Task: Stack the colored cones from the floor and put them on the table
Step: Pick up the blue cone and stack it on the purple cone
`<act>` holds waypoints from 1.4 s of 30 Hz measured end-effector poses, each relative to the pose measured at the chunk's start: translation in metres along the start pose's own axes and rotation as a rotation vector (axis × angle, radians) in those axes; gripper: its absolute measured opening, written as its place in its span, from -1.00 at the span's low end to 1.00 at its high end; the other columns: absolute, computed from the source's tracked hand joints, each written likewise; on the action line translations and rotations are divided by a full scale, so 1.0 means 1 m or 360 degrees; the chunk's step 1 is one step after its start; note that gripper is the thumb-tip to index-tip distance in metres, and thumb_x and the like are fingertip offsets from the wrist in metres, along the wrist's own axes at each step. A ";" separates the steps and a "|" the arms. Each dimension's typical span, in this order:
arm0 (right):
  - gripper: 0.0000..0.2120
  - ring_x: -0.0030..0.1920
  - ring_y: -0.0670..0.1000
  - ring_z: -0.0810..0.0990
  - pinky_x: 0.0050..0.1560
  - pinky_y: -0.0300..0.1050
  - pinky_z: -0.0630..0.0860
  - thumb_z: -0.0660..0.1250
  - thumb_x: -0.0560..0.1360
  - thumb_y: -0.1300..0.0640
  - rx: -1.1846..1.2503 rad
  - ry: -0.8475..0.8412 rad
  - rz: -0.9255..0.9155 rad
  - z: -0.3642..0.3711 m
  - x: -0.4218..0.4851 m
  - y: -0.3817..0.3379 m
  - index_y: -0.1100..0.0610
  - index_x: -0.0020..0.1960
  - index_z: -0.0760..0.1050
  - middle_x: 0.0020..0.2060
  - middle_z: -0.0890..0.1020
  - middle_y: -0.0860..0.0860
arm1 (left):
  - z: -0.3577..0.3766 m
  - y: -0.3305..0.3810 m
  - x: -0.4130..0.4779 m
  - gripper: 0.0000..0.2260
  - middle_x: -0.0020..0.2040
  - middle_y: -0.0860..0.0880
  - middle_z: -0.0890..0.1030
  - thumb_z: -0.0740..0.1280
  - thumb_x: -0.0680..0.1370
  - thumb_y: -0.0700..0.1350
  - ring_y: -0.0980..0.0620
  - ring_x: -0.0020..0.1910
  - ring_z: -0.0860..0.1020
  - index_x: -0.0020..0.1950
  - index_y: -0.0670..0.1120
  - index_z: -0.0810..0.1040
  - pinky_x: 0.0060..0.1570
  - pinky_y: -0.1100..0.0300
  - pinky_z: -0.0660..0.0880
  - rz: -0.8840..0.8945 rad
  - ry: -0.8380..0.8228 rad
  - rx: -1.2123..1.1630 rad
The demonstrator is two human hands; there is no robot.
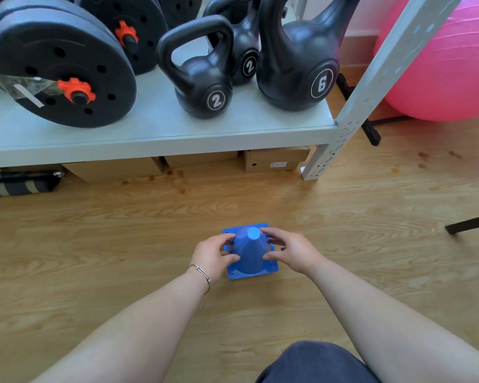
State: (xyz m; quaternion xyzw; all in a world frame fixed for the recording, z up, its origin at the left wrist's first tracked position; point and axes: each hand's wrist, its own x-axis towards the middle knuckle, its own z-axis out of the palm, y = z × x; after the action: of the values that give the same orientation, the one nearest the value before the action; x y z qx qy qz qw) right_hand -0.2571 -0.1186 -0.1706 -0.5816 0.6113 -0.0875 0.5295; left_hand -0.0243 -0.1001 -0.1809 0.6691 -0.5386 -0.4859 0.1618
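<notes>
Both hands, left hand (215,254) and right hand (289,248), fingers curled around blue cone (250,252) on wood floor (94,244).

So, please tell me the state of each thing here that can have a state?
Blue cone: upright on the floor, held from both sides.
Left hand: fingers closed on the cone.
Right hand: fingers closed on the cone.
Kettlebells: upright on the shelf.
Weight plates: standing on edge on the shelf.
Pink ball: inflated, beside the shelf.
</notes>
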 end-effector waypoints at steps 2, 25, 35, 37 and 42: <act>-0.33 0.28 -0.18 0.52 0.08 -0.48 0.37 0.55 0.38 0.20 0.0014 0.0001 0.0000 0.000 -0.001 0.000 -0.07 0.43 0.43 0.31 0.55 -0.14 | 0.000 0.000 0.001 -0.54 0.05 0.14 0.60 0.52 0.37 -0.21 0.16 -0.11 0.66 0.23 0.07 0.57 -0.03 0.35 0.50 0.0007 0.0000 0.0022; -0.65 0.02 0.18 0.66 0.13 0.07 0.57 0.19 0.62 0.00 0.0495 0.0221 0.0765 0.031 0.041 0.022 0.24 0.16 0.57 0.03 0.68 0.19 | 0.033 -0.028 0.009 -0.68 0.06 -0.16 0.62 0.06 0.63 -0.19 -0.11 -0.03 0.55 0.29 -0.20 0.48 0.00 0.14 0.40 -0.0787 -0.0114 -0.0570; -0.70 0.05 0.24 0.64 0.08 0.10 0.56 0.21 0.62 0.06 0.0392 0.0160 0.0818 0.040 0.045 0.024 0.29 0.14 0.52 0.00 0.65 0.23 | 0.032 -0.041 0.005 -0.76 -0.05 -0.20 0.58 0.10 0.66 -0.15 -0.16 -0.07 0.56 -0.11 -0.17 0.48 0.09 -0.10 0.55 -0.0972 -0.0028 -0.1098; -0.70 0.06 0.24 0.63 0.14 0.12 0.57 0.23 0.61 0.05 0.0399 0.0157 0.0813 0.043 0.044 0.024 0.29 0.13 0.51 0.00 0.64 0.24 | 0.031 -0.050 0.000 -0.76 -0.11 -0.13 0.63 0.14 0.65 -0.08 -0.11 -0.12 0.60 -0.08 -0.13 0.53 0.02 0.01 0.57 -0.0927 -0.0082 -0.0836; -0.77 -0.31 0.06 0.45 -0.30 -0.16 0.39 0.19 0.60 0.17 0.0384 0.0078 0.0810 0.044 0.036 0.014 0.28 -0.04 0.56 -0.27 0.56 0.12 | 0.028 -0.052 -0.003 -0.79 -0.04 -0.18 0.68 0.20 0.63 -0.11 -0.16 -0.08 0.65 0.10 -0.17 0.58 0.12 -0.03 0.57 -0.0793 -0.0069 -0.0720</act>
State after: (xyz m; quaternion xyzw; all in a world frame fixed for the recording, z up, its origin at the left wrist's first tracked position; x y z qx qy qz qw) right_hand -0.2242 -0.1203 -0.2190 -0.3398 0.7355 -0.0378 0.5849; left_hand -0.0176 -0.0701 -0.2311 0.7168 -0.2403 -0.6318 0.1708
